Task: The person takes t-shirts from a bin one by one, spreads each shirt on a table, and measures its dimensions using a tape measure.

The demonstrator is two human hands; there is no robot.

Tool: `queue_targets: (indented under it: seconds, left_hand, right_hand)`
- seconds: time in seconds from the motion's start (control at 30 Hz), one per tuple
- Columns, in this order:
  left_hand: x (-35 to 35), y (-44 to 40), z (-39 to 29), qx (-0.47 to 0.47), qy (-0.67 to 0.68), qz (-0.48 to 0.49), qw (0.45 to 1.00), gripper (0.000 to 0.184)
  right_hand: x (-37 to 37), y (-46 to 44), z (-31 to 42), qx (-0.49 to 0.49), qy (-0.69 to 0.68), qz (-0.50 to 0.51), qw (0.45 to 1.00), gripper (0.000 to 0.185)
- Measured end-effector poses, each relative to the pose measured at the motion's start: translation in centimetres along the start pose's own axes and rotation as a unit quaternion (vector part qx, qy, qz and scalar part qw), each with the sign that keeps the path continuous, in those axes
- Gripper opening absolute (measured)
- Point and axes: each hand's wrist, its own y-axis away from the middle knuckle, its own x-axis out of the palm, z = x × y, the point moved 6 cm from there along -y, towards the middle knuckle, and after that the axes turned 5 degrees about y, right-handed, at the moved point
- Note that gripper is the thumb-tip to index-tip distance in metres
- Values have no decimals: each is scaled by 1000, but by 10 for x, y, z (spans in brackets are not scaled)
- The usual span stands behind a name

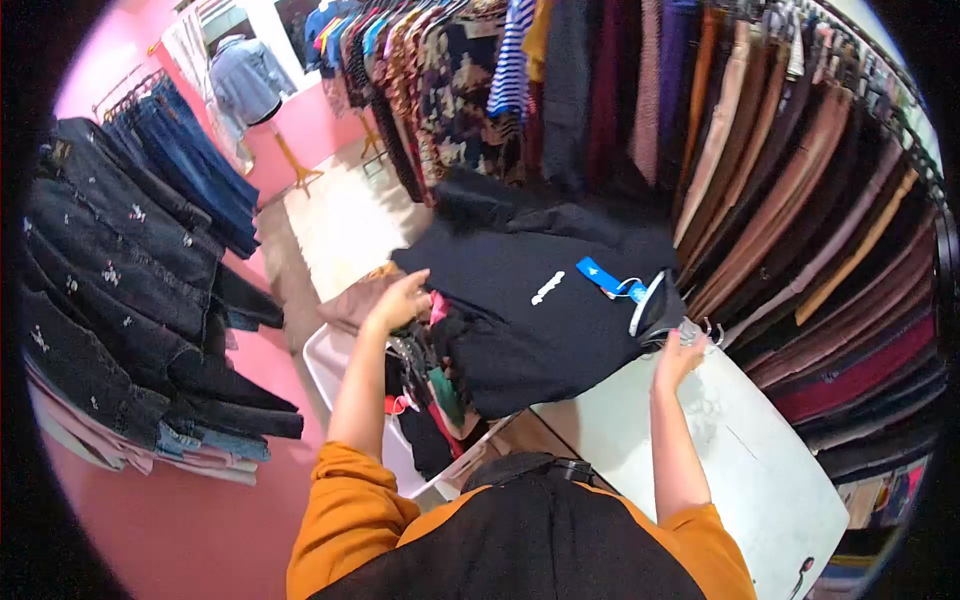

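Observation:
A black T-shirt (500, 320) is spread in front of me, with a small white print on its chest and a blue tag (600, 278) near the collar. The collar points to the right. My right hand (682, 355) is closed around metal hanger hooks (712, 332) beside the collar; the rest of the hanger is mostly hidden by the shirt. My left hand (403, 302) is at the shirt's left edge with its fingers apart, near a small pink patch of cloth (438, 307). Whether those fingers touch the shirt I cannot tell.
Under my left arm stands a white bin (325, 365) with mixed clothes. A white table (740, 460) is at the right. Packed racks hold trousers (800, 220), tops (470, 90) and black denim jackets (130, 270). A denim jacket (245, 80) stands by the window.

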Motion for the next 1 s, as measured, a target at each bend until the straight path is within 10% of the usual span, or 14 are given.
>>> queue_targets:
  seconds: [0.23, 0.33, 0.37, 0.7, 1.0]
  left_hand:
    - [5, 163, 217, -117, 15, -318, 941, 39]
    - [49, 198, 292, -262, 40, -203, 943, 44]
    - [69, 202, 306, -285, 95, -161, 940, 46]
    - [158, 172, 321, -309, -14, -241, 920, 52]
    - [117, 196, 321, -318, 369, -318, 813, 27]
  right_hand:
    - [-14, 73, 180, -367, 50, 108, 922, 55]
    - [55, 105, 149, -412, 271, 256, 831, 58]
    - [84, 114, 112, -324, 356, 407, 777, 59]
    - [100, 130, 84, -375, 427, 380, 729, 59]
    - [102, 132, 88, -392, 400, 356, 748, 53]
